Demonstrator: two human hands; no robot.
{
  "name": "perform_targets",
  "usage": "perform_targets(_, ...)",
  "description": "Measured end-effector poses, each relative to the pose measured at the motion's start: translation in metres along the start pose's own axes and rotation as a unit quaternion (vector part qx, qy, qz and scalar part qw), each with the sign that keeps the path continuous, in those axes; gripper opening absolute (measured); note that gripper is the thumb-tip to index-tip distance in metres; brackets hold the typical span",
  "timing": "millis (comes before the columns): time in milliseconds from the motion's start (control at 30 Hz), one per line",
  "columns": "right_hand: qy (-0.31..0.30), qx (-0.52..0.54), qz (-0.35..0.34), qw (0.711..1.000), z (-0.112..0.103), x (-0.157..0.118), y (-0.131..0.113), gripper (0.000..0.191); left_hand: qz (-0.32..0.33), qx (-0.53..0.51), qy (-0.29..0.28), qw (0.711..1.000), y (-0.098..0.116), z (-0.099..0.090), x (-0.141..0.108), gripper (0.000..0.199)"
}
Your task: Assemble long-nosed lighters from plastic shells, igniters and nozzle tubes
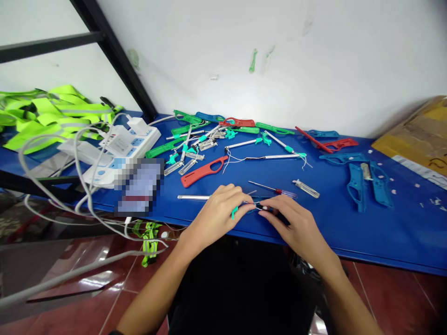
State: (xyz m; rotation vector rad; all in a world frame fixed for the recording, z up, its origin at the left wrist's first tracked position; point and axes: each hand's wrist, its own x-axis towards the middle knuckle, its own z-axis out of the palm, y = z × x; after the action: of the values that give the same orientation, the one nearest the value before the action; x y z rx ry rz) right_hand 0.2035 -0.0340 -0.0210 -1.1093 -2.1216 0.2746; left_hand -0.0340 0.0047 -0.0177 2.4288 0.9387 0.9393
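Observation:
Near the front edge of the table, my left hand (221, 209) is closed on a lighter's metal tube (193, 197), whose far end sticks out to the left. A teal plastic trigger (233, 213) shows below the left fingers. My right hand (295, 217) pinches a small black part (261, 206) close to the left fingertips, and thin wires run between the hands. Fingers partly hide these parts. Just beyond lie a screwdriver (279, 191) with a red and clear handle, a clear fuel tank (306, 188) and a red lighter shell half (202, 173).
Behind, several lighter shells and tube assemblies (244, 143) lie heaped on the blue table (328, 218). Blue shells (381, 184) and a taped carton (415, 139) are right. Left are a blurred phone (139, 186), a power strip (145, 139), looping cables and yellow-green straps (52, 116).

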Motion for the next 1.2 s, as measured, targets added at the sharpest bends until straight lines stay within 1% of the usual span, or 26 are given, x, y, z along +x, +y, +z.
perform_targets(100,-0.005,0.007,0.004,1.000,-0.0002,0.0007,-0.0011,0.021,-0.001,0.000,0.000,1.000,-0.0006,0.0003,0.0001,0.016)
perform_targets(233,0.008,0.023,-0.003,1.000,-0.0001,0.0008,-0.0022,0.017,-0.005,-0.011,-0.005,1.000,-0.0002,0.0004,-0.0002,0.015)
perform_targets(433,0.015,0.037,0.005,0.999,-0.0001,0.0024,-0.0048,0.018,-0.013,-0.018,-0.009,1.000,0.0000,0.0008,-0.0015,0.017)
perform_targets(733,0.035,0.042,0.017,0.998,0.0060,0.0037,-0.0091,0.019,-0.013,-0.028,-0.001,1.000,-0.0009,0.0025,0.0002,0.016)
perform_targets(833,0.039,0.042,0.005,0.998,0.0079,0.0045,-0.0085,0.021,-0.011,-0.028,0.000,1.000,-0.0006,0.0022,0.0001,0.015)
perform_targets(967,0.033,0.043,-0.007,0.998,0.0085,0.0047,-0.0066,0.021,-0.012,-0.030,-0.005,0.999,-0.0005,0.0009,0.0002,0.015)
perform_targets(1200,0.014,0.057,0.000,0.998,0.0057,0.0038,-0.0058,0.020,-0.012,-0.036,-0.007,0.999,-0.0002,0.0001,-0.0001,0.014)
